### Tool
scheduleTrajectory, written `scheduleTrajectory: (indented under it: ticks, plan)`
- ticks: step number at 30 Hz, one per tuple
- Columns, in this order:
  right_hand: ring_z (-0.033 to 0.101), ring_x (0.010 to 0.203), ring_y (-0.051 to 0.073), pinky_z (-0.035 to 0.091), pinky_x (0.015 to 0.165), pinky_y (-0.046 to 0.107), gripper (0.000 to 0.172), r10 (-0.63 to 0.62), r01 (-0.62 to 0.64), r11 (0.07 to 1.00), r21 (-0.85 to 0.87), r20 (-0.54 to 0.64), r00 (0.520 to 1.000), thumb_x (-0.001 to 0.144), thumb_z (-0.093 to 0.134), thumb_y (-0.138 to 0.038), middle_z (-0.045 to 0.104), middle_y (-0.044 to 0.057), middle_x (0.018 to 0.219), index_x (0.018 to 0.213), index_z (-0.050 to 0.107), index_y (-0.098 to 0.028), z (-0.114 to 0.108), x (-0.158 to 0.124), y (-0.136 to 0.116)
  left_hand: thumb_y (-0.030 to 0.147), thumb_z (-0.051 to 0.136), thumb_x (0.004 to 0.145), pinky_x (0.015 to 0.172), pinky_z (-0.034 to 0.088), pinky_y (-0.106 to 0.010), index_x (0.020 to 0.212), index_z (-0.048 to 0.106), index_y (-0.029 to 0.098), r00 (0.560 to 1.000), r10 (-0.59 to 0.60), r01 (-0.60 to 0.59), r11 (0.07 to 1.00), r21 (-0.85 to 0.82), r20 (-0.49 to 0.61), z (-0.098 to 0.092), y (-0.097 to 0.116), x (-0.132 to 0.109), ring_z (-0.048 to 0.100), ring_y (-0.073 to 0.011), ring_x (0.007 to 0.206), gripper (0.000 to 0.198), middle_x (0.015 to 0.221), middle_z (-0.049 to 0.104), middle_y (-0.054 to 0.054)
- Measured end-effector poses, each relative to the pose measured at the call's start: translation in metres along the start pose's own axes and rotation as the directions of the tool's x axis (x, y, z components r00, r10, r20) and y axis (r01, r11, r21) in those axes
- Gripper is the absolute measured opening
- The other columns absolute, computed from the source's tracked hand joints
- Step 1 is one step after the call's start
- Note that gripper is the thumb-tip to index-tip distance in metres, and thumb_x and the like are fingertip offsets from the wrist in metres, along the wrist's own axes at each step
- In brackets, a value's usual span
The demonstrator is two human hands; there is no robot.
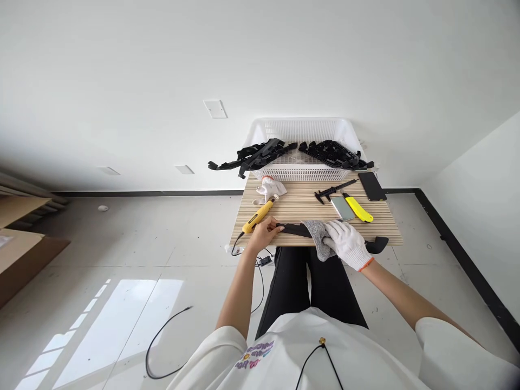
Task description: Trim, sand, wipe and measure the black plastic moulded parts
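A long black plastic trim piece lies across the front of the small table. My bare left hand pinches its left end. My right hand, in a white knit glove with an orange cuff, is closed around a grey cloth pressed on the middle of the piece. The dark right end of the piece shows past the glove. Just beyond my left hand lies a yellow corded rotary tool. Part of the black piece is hidden under cloth and glove.
A white plastic basket with black plastic parts stands at the back. On the slatted table are a spare white glove, black calipers, a grey-green block, a yellow utility knife and a phone. A cable lies on the floor.
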State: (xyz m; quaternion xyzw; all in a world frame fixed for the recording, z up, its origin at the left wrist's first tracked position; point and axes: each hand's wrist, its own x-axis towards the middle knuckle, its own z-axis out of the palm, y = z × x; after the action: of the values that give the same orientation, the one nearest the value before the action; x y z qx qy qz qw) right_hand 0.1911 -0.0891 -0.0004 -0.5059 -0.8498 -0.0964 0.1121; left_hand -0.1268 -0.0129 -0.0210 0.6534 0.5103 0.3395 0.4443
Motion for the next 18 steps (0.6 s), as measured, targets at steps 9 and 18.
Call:
scheduleTrajectory:
  ticks: [9,18]
  plan:
    - [0.055,0.123,0.029,0.042,0.099,0.042,0.048,0.026,-0.026,0.999,-0.043,0.004,1.0,0.099,0.047,-0.041,0.062,0.018,0.133,0.137,0.054,-0.012,-0.011,-0.027,0.02,0.053,0.073,0.076,0.063,0.056,-0.03,0.087,0.061,0.021,0.998,-0.065,0.065,0.997,-0.03,-0.011,0.002,-0.002,0.001,0.063,-0.0171,0.069,0.036,0.079,0.066,-0.002]
    - [0.057,0.12,0.03,0.04,0.103,0.044,0.05,0.028,-0.032,0.992,-0.125,-0.029,0.999,0.098,0.049,-0.04,0.063,0.019,0.131,0.136,0.056,-0.009,-0.011,-0.059,0.041,0.054,0.074,0.076,0.066,0.054,-0.031,0.089,0.065,0.021,0.999,-0.034,0.034,0.999,0.009,-0.017,0.003,-0.006,0.0,0.063,-0.0179,0.071,0.037,0.078,0.067,-0.003]
